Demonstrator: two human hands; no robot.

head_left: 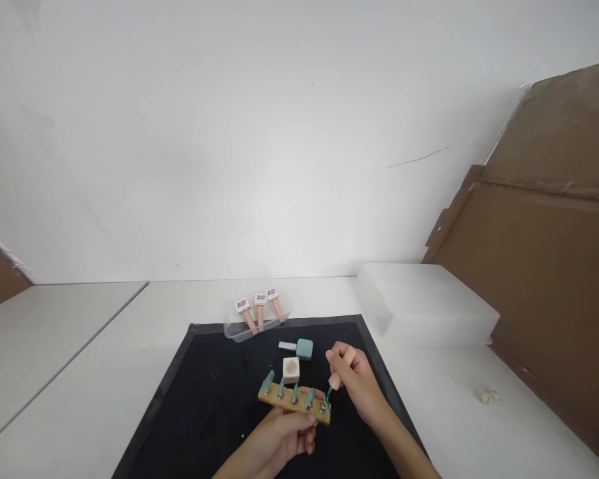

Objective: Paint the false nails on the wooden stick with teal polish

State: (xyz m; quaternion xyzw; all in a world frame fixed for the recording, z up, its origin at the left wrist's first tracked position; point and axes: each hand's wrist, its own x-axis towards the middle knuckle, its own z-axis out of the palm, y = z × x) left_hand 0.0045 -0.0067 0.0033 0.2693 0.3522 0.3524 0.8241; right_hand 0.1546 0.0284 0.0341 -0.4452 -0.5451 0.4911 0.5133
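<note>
My left hand [292, 436] is closed around a wooden nail stand [287, 400], held tilted above the black mat. Several green false nails [294, 394] stick up from it on small metal mounts. A nail polish brush [342, 372] with a pinkish cap handle is pinched in my right hand [355, 380]. Its dark bristle end meets, or is very close to, the nail at the stand's right end. Just beyond the stand sits a white square bottle [290, 370], seen from above without a cap. Behind that, a green nail polish bottle [304, 349] with a silvery cap lies on the mat.
A clear shallow tray [237, 336] at the mat's back edge holds three nail polish bottles [260, 299] with pinkish caps. A white translucent box [429, 303] stands back right, near brown cardboard [539, 266]. A small crumpled pale piece [488, 396] lies on the white table at right.
</note>
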